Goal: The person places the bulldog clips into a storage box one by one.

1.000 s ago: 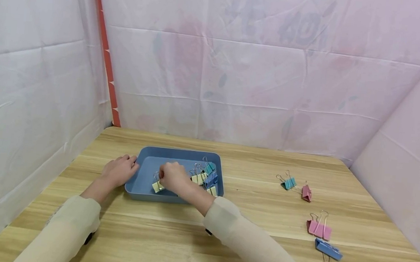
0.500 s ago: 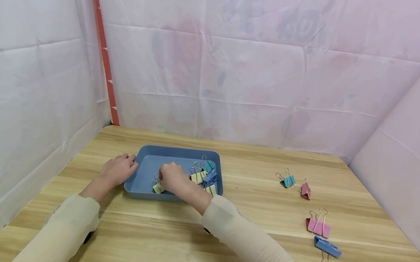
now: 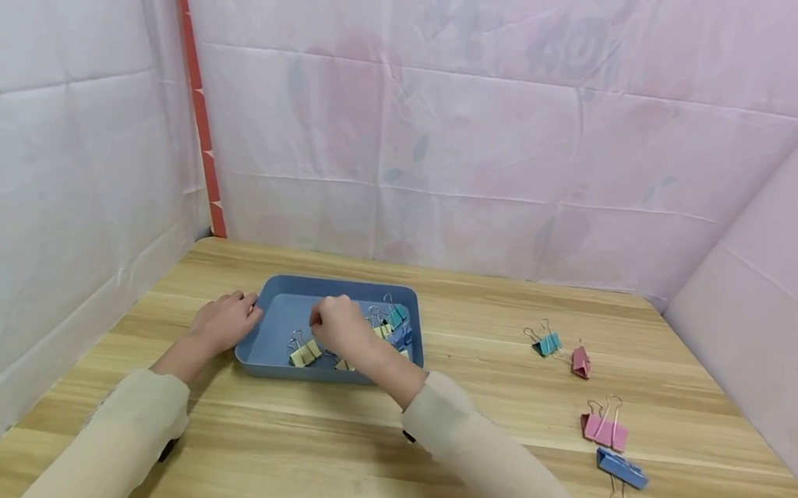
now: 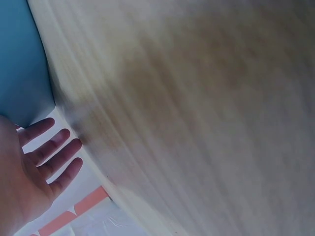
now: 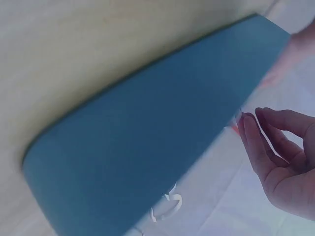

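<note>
A blue tray (image 3: pixel 277 370) stands on the table with several binder clips inside. My left hand (image 3: pixel 224 321) rests at its left edge, fingers straight and spread in the left wrist view. My right hand (image 3: pixel 344 325) hovers over the tray's middle, fingers loosely bent. In the right wrist view, the tips of the right hand (image 5: pixel 290 157) are close together with no clip visible between them. Just left of it sits a yellow binder clip (image 3: pixel 305 353), handles up. A teal clip (image 3: pixel 398 314) and a blue clip (image 3: pixel 401 337) lie at the tray's right. Other clips are partly hidden by the right hand and forearm.
On the table's right side lie a teal clip (image 3: pixel 547 344), a dark pink clip (image 3: pixel 581 363), a pink clip (image 3: pixel 604 433) and a blue clip (image 3: pixel 622 468). Cloth-covered walls (image 3: pixel 476 161) rise behind and at both sides of the wooden table (image 3: pixel 270 450).
My right hand has moved slightly right and away from the left yellow clip, which now shows in full and has shifted a little. The left hand has stayed at the tray's edge.
</note>
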Available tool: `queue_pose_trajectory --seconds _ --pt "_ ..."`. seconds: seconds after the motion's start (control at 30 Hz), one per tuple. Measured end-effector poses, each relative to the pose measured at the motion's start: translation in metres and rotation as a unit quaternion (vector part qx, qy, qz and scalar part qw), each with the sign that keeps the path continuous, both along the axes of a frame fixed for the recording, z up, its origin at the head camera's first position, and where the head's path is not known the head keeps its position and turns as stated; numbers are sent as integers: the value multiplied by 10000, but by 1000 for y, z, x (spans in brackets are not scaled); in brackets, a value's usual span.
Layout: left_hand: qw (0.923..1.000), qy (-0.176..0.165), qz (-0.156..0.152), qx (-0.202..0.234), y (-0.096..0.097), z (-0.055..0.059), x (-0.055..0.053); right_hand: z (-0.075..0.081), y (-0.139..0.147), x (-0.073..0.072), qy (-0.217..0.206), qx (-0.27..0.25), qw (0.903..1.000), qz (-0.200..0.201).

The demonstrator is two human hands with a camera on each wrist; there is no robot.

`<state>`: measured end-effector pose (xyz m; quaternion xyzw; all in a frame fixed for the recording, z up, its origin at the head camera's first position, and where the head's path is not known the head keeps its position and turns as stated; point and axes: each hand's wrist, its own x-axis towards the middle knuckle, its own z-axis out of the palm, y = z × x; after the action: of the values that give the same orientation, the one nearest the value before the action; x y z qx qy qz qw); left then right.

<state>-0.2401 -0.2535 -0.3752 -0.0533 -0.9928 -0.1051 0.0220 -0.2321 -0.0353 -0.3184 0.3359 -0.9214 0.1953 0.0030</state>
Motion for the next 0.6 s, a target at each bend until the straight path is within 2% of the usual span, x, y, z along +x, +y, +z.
queue_pose_trajectory --seconds 0.33,0.6 --pt "10000 -16 5 -29 0 0 0 24 32 3 127 -476 9983 -302" --pt "10000 8 -4 -47 -1 0 0 29 67 -4 177 -892 9938 -642"
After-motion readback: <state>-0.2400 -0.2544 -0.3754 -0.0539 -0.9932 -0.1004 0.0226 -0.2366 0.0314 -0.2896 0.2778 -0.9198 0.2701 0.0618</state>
